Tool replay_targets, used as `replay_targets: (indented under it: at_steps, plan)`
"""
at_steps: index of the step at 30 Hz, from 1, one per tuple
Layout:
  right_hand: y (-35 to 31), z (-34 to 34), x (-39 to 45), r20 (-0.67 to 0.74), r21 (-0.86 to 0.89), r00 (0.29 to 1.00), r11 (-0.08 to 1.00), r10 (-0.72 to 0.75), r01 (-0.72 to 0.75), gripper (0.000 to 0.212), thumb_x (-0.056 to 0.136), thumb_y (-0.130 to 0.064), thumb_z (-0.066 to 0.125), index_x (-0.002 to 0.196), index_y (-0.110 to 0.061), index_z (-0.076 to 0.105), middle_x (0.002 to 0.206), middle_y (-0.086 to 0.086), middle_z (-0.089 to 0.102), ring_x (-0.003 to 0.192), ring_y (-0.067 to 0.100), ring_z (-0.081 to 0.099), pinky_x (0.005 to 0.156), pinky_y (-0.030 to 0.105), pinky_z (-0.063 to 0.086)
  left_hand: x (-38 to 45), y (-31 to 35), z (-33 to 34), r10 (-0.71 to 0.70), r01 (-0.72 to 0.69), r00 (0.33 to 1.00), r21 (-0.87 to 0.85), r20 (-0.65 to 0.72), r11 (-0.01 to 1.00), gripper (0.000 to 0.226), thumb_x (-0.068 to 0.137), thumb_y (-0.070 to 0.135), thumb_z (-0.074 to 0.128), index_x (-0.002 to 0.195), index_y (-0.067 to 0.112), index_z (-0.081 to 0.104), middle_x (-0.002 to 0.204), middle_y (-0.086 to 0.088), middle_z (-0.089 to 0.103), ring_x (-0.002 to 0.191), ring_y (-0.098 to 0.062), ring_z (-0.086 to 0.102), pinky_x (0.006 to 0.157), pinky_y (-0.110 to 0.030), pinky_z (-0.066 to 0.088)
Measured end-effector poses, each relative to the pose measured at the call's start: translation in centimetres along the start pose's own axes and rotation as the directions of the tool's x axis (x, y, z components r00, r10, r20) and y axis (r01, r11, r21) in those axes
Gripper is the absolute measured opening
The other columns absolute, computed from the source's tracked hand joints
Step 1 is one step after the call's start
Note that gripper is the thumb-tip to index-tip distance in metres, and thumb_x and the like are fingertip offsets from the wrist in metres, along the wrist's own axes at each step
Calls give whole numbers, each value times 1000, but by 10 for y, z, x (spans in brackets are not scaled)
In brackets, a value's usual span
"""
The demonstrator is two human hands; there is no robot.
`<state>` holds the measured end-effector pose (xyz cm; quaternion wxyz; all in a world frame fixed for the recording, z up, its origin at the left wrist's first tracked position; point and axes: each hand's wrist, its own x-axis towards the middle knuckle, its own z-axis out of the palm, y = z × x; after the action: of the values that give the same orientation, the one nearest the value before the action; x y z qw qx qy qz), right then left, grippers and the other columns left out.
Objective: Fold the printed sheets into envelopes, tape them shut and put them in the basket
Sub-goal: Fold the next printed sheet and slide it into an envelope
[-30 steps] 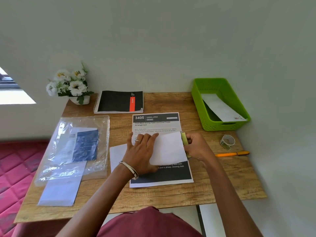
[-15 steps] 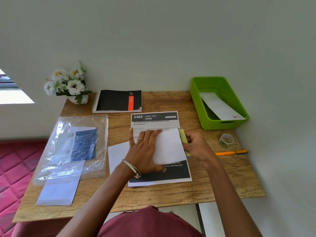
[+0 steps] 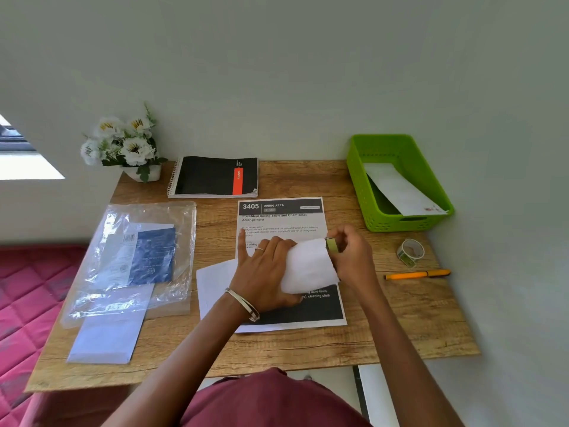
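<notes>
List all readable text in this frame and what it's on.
"3405", "DINING AREA", "Post-Meal Dining Table and Chair Reset Arrangement": printed sheet
"cleaning cloth": same sheet, lower dark band
Sheet body text: too small
Notebook orange label: blurred
Blue packet in plastic bag: unreadable

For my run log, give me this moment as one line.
stage: taping | left hand: flat on folded white paper envelope | right hand: pressing green tape strip on its edge | green plastic basket: one envelope inside

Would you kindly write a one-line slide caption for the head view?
Left hand pins a folded white sheet over the printed sheet while the right hand presses green tape onto its edge.
</notes>
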<state>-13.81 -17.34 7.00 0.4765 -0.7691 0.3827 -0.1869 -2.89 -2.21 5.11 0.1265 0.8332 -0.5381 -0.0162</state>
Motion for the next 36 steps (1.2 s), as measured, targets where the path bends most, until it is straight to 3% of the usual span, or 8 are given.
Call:
replay_targets:
  at_steps: [2, 5, 9, 15, 18, 26, 31, 36]
  plan:
    - [-4, -4, -6, -160, -47, 976, 989, -145, 139, 31, 73, -16, 80, 92, -14, 56, 79, -1, 57, 67, 6, 48, 57, 14, 40, 1, -2, 0, -29, 29, 1000, 24, 10, 999, 91, 57, 71, 59, 129, 21, 34, 123, 1, 48, 117, -21, 47, 107, -66, -6]
    - [-15, -17, -16, -275, 110, 937, 961, -215, 253, 20, 77, -18, 78, 89, -17, 62, 82, -4, 62, 71, 6, 55, 63, 14, 45, 2, -6, -2, -59, 59, 998, 19, -4, 998, 90, 60, 69, 61, 131, 20, 35, 126, -2, 49, 118, -24, 48, 106, -64, -3]
    - [-24, -23, -21, -39, 189, 992, 974, -120, 125, 5, 84, -25, 71, 86, -20, 68, 83, -3, 69, 76, 7, 64, 69, 21, 53, 5, -3, 1, -63, 64, 997, 37, -36, 997, 90, 57, 65, 66, 129, 20, 37, 123, -4, 52, 113, -27, 51, 105, -63, 17]
    - [-19, -17, -13, 218, 178, 976, 982, 27, -66, 42, 76, -38, 76, 87, 2, 67, 89, 28, 67, 74, 37, 64, 66, 42, 48, 9, 2, 7, 17, -12, 993, 45, -117, 999, 97, 55, 61, 66, 134, 15, 34, 120, -7, 51, 102, -27, 51, 92, -47, 41]
    - [-21, -20, -10, 301, 283, 951, 945, 73, -162, 40, 81, -26, 73, 94, 10, 62, 101, 41, 57, 78, 27, 56, 73, 43, 45, 8, 0, 10, 28, -23, 993, 46, -116, 999, 107, 54, 59, 72, 140, 11, 30, 127, -10, 50, 111, -29, 50, 99, -48, 39]
    - [-22, -21, -6, 322, 417, 930, 856, 177, -307, 16, 90, -13, 62, 99, -1, 67, 104, 17, 70, 95, 25, 65, 95, 53, 48, 8, -14, -3, -41, 55, 995, 152, -91, 987, 88, 59, 54, 74, 131, 17, 39, 120, -4, 56, 107, -28, 55, 95, -51, 39]
    - [-26, -11, -1, 330, 456, 933, 841, 143, -290, 35, 89, -20, 64, 105, 9, 60, 111, 26, 65, 95, 26, 61, 99, 56, 44, 9, -19, -11, -75, 81, 996, 163, -41, 983, 104, 56, 70, 63, 141, 24, 24, 129, -1, 47, 117, -27, 47, 104, -59, 23]
    - [-29, -10, 6, 121, 550, 989, 824, 85, -138, 25, 90, -26, 63, 93, -1, 67, 90, 15, 71, 81, 22, 66, 71, 34, 57, 9, -29, -18, -165, 168, 986, 108, -35, 980, 88, 60, 66, 65, 131, 24, 35, 125, -1, 48, 119, -27, 48, 108, -60, 15]
